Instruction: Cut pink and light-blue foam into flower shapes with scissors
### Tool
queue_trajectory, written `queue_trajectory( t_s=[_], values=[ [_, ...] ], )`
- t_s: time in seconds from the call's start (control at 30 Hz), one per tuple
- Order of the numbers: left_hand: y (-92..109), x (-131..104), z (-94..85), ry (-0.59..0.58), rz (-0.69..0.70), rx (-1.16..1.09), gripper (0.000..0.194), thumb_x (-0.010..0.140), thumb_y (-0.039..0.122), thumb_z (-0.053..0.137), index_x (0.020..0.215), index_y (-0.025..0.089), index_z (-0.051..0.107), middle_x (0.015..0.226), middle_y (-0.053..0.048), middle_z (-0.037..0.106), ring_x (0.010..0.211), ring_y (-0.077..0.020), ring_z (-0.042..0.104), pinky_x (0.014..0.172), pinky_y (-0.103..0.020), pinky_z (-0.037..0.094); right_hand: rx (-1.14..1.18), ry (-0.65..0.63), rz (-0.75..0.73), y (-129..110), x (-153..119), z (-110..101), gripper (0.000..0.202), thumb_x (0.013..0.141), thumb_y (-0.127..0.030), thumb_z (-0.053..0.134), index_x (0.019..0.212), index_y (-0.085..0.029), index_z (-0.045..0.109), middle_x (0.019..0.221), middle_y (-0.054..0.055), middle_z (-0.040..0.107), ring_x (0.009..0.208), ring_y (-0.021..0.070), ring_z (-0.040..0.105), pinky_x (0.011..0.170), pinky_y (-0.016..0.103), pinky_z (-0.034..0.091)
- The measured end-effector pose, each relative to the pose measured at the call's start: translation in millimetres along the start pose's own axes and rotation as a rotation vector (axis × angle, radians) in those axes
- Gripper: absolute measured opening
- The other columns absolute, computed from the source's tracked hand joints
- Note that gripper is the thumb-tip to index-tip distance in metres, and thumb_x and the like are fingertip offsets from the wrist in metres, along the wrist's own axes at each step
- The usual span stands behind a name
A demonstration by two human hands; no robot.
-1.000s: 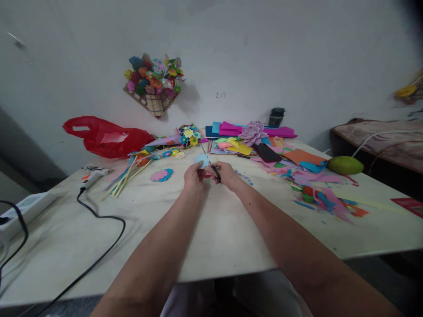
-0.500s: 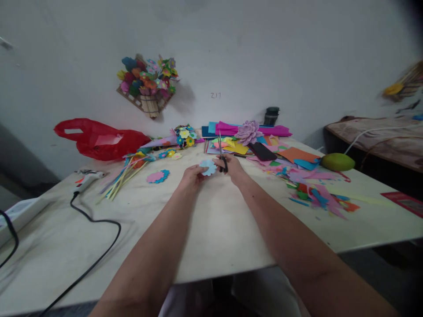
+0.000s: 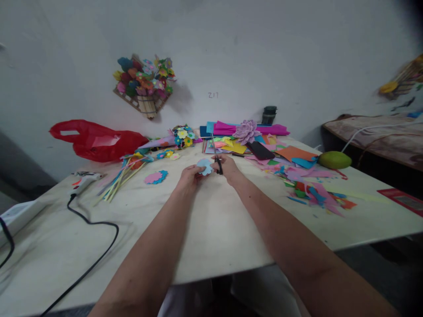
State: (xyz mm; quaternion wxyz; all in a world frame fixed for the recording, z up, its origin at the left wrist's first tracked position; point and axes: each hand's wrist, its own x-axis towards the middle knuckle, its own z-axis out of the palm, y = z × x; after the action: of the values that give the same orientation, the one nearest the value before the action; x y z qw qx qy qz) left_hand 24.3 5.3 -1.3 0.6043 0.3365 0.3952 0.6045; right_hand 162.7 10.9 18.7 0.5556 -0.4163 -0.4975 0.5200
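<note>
Between the fingers of my left hand (image 3: 189, 177) is a light blue scalloped flower cutout (image 3: 205, 166), held above the middle of the table. My right hand (image 3: 229, 167) grips a pair of scissors (image 3: 218, 164) by the black handles, the blades pointing away from me toward the wall. The right fingertips are close to the cutout's right edge; whether they touch it I cannot tell. To the left, a pink scalloped cutout (image 3: 153, 178) lies partly over a blue one (image 3: 163, 176) on the table.
A white glue gun (image 3: 84, 182) with a black cord lies left, near a red plastic bag (image 3: 95, 143) and thin sticks (image 3: 125, 180). Coloured sheets (image 3: 238, 146), a black phone (image 3: 260, 150) and a purple flower (image 3: 247, 132) are at the back. Scraps (image 3: 317, 193) and a green fruit (image 3: 334, 160) are right.
The scissors have tilted, their tips swinging to the left. Both hands stay close together around the light blue cutout. The whole view has shifted slightly.
</note>
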Motion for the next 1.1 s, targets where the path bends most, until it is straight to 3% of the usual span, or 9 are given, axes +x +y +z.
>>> queue_trajectory(
  t_s=[0.23, 0.4, 0.57, 0.83, 1.1],
  values=[
    [2.8, -4.0, 1.3, 0.018, 0.053, -0.104, 0.015, 0.059, 0.003, 0.070, 0.062, 0.012, 0.059, 0.062, -0.004, 0.062, 0.056, -0.0143, 0.060, 0.058, -0.029, 0.056, 0.011, -0.016, 0.006, 3.1, -6.5, 11.5, 0.032, 0.057, -0.019, 0.075, 0.082, -0.017, 0.055, 0.052, -0.008, 0.054, 0.043, 0.0072, 0.050, 0.042, 0.018, 0.034],
    [2.7, -1.0, -1.8, 0.084, 0.125, -0.127, 0.018, 0.059, 0.005, 0.071, 0.057, 0.014, 0.055, 0.056, 0.001, 0.056, 0.051, -0.0095, 0.054, 0.055, -0.022, 0.051, -0.043, -0.058, 0.069, 9.4, -3.5, 8.4, 0.029, 0.066, -0.017, 0.074, 0.088, -0.017, 0.055, 0.054, -0.003, 0.060, 0.043, 0.0102, 0.056, 0.033, 0.017, 0.023],
    [2.3, 3.0, -4.4, 0.121, 0.161, -0.189, 0.020, 0.057, 0.006, 0.073, 0.059, 0.015, 0.055, 0.058, 0.003, 0.056, 0.051, -0.0073, 0.053, 0.059, -0.022, 0.053, -0.088, -0.082, 0.087, 10.3, -3.6, 5.5, 0.026, 0.073, -0.021, 0.075, 0.089, -0.016, 0.055, 0.048, -0.004, 0.056, 0.040, 0.0098, 0.053, 0.032, 0.017, 0.023],
    [2.2, 6.9, -6.3, 0.179, 0.155, -0.275, 0.017, 0.062, 0.004, 0.069, 0.068, 0.016, 0.058, 0.063, 0.000, 0.062, 0.055, -0.0094, 0.060, 0.055, -0.019, 0.052, -0.167, -0.248, 0.090, 9.4, -8.7, 3.8, 0.027, 0.074, -0.033, 0.076, 0.077, -0.014, 0.057, 0.056, 0.000, 0.060, 0.041, 0.0078, 0.053, 0.031, 0.017, 0.025],
    [1.9, 8.7, -7.2, 0.215, 0.134, -0.283, 0.011, 0.067, 0.005, 0.066, 0.070, 0.014, 0.060, 0.069, -0.003, 0.067, 0.064, -0.0126, 0.066, 0.060, -0.021, 0.054, -0.250, -0.436, 0.050, 15.7, -4.4, -6.0, 0.029, 0.083, -0.043, 0.064, 0.081, -0.015, 0.058, 0.062, 0.000, 0.062, 0.046, 0.0084, 0.057, 0.031, 0.016, 0.029]
  ],
)
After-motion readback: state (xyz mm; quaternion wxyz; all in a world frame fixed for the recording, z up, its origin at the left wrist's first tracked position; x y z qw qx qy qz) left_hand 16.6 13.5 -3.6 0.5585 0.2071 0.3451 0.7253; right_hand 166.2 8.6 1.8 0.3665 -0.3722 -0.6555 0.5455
